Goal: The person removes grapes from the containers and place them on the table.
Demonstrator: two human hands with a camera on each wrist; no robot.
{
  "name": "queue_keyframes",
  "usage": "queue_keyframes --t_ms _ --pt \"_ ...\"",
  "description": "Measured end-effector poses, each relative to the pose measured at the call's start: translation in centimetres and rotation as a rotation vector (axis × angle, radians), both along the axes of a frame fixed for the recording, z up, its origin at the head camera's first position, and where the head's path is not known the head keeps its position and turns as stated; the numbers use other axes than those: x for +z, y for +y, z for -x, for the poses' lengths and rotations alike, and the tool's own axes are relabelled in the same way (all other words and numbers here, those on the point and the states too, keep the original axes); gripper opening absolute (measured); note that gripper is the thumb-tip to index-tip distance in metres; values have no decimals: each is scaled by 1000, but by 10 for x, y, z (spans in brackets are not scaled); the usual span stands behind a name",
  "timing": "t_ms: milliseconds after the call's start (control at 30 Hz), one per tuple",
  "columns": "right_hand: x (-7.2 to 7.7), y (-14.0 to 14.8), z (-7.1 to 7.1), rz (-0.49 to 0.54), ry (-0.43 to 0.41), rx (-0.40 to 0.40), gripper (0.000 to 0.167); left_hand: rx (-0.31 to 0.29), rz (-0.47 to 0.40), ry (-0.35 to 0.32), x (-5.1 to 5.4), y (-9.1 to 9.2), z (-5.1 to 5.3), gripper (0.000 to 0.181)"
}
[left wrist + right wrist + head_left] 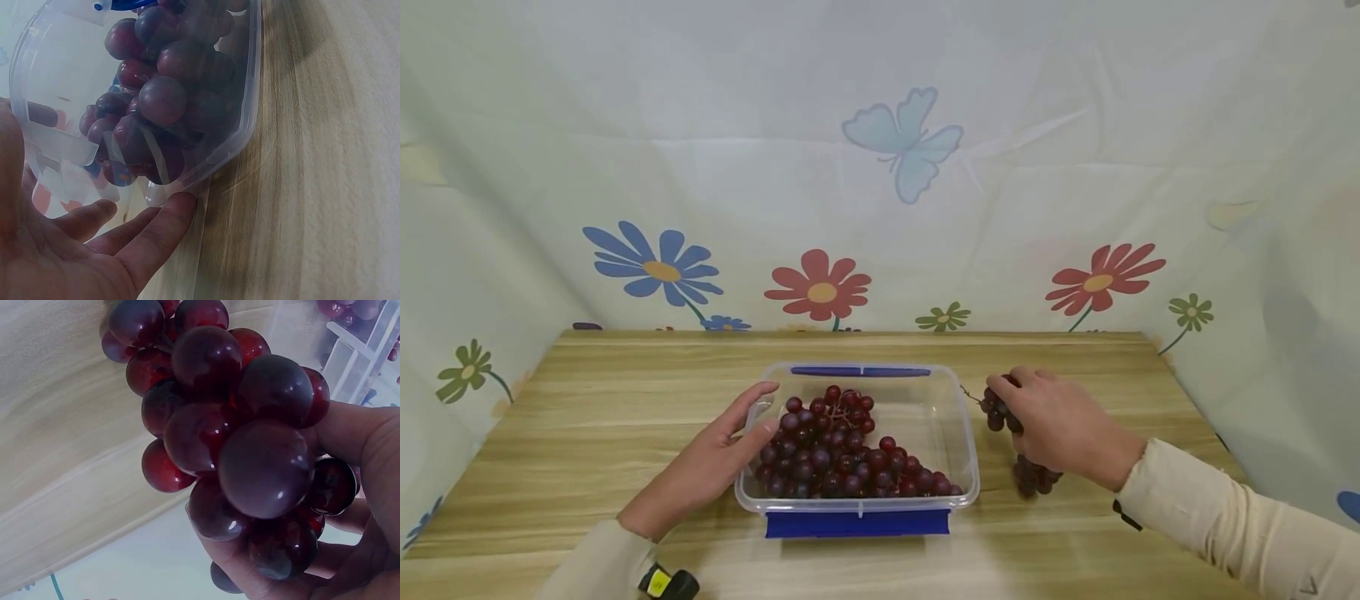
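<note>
A clear plastic box [917, 417] with blue clips holds dark red grapes [842, 458], piled at its left and front. My left hand [715, 454] rests on the box's left side, thumb at the rim; in the left wrist view the fingertips [178, 206] touch the lower wall with fingers extended. To the right of the box, my right hand [1063, 421] grips a bunch of grapes [997, 412], its stem pointing left; more grapes [1033, 479] show below the palm. The right wrist view shows this bunch [250, 437] with fingers curled round it.
The wood-grain table [647, 375] extends around the box. Behind it and at both sides hangs a pale cloth [737, 192] printed with flowers and a butterfly. The box's front blue clip [857, 523] hangs outward over the table.
</note>
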State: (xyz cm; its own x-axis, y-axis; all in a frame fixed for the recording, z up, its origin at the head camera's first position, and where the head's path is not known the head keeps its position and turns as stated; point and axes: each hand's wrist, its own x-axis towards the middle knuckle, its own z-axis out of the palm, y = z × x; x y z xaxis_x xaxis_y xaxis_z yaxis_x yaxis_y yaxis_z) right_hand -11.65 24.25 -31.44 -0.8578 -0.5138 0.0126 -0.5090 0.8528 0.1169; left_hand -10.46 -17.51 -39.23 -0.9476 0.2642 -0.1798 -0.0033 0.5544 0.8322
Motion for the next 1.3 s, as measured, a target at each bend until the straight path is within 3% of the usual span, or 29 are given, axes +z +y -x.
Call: queue_keyframes --t_ms 400,967,1300 --pt "-10 1 0 34 -23 -37 59 2 7 15 -1 0 0 57" --pt "-20 0 4 160 56 -45 51 6 4 13 -1 0 0 57" --pt "-29 1 8 187 49 -92 63 8 5 5 -1 1 0 57"
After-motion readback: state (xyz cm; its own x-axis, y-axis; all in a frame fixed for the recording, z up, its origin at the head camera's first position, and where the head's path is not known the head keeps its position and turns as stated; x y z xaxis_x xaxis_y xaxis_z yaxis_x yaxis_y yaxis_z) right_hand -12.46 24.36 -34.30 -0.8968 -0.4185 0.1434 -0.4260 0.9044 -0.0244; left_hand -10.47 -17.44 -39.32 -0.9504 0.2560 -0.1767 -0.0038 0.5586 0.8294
